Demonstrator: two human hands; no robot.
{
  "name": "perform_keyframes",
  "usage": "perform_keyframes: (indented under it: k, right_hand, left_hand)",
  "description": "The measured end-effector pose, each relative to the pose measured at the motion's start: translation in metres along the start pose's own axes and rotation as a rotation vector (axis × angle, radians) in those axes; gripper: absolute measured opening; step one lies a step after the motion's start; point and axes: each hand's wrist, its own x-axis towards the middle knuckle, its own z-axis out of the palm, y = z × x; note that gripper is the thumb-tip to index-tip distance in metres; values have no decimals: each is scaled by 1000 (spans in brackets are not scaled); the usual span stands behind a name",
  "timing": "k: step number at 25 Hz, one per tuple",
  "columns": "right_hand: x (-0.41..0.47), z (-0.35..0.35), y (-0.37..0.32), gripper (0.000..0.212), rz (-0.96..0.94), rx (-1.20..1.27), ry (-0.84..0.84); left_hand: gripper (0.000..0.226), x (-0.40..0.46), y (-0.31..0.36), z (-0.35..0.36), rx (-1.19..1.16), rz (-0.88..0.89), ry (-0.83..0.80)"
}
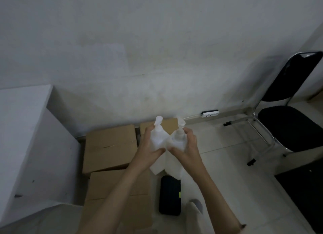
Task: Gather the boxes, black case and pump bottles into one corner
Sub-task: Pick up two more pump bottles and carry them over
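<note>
Forearms fill the lower frame, both reaching forward and slightly inward. Left hand [148,151] is wrapped round the left pump bottle [158,137], fingers on its far side, thumb across the near face. Right hand [185,146] grips the right pump bottle [177,141] the same way, fingers curled over its shoulder. Both bottles are translucent white, held off the floor, pump heads up and tilted slightly apart; their bodies touch or nearly touch between the hands. Motion blur softens the outlines.

Below and just beyond the bottles: black case [169,195] flat on the floor tiles, with a yellow-green mark on its right edge. Left of it lie the cardboard boxes, a near one [118,198] and a far one [110,146], edges close together. A third box [167,127] sits against the wall [157,50], partly hidden by the bottles. A white cabinet [22,137] closes off the left side, so boxes and case already sit in that corner.

Well apart to the right: power strip [209,113] at the wall base, black chair [288,120].

Judgement: boxes and case look gathered; step in hand is carrying the two bottles in. Next move calls for lowering both upright onto free floor beside the case or onto a box top, then releasing without tipping them.
</note>
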Motion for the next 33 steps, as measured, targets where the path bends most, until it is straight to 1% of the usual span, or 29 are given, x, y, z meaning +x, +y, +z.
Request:
perform_keyframes:
  k: [2, 4, 5, 7, 8, 11, 13, 16, 17, 20, 22, 25, 27, 30, 33]
  right_hand:
    - [24, -12, 7, 52, 7, -11, -19]
    - [52, -28, 18, 35, -12, -4, -58]
    - [69, -39, 23, 26, -41, -21, -87]
    - [99, -58, 33, 13, -86, -68, -144]
    - [112, -66, 39, 12, -96, -89, -173]
    - [140, -85, 57, 14, -121, -127, -283]
    - [150, -92, 71, 15, -133, -147, -349]
    - [156, -100, 94, 17, -80, -186, -438]
    - [159, -102, 104, 18, -61, -204, -432]
    - [170, -107, 136, 25, -3, -264, -337]
    - [172, -108, 160, 32, 78, -266, -262]
    - [174, -104, 206, 30, 187, -255, -197]
    - [176, -96, 244, 29, 271, -254, -162]
    - [183, -78, 312, 27, 400, -289, -106]
    - [185, -53, 385, 18, 490, -360, -83]
  left_hand:
    - [74, 17, 2, 13, -15, -28, 22]
    - [71, 35, 3, 30, -32, -62, 58]
    - [71, 44, 4, 41, -51, -82, 100]
    - [79, 59, 8, 64, -89, -124, 181]
    - [82, 66, 11, 75, -101, -138, 211]
    - [77, 81, 16, 103, -101, -120, 288]
    - [78, 84, 12, 117, -148, -222, 360]
    - [82, 79, -4, 133, -162, -350, 481]
    - [77, 78, -9, 136, -155, -389, 515]
    - [49, 75, -31, 140, -146, -510, 604]
    - [40, 72, -46, 143, -122, -544, 633]
    - [41, 76, -81, 147, -93, -594, 616]
    - [49, 84, -114, 150, -88, -638, 607]
    - [60, 100, -178, 161, -103, -724, 576]
    - [65, 107, -252, 181, -121, -777, 569]
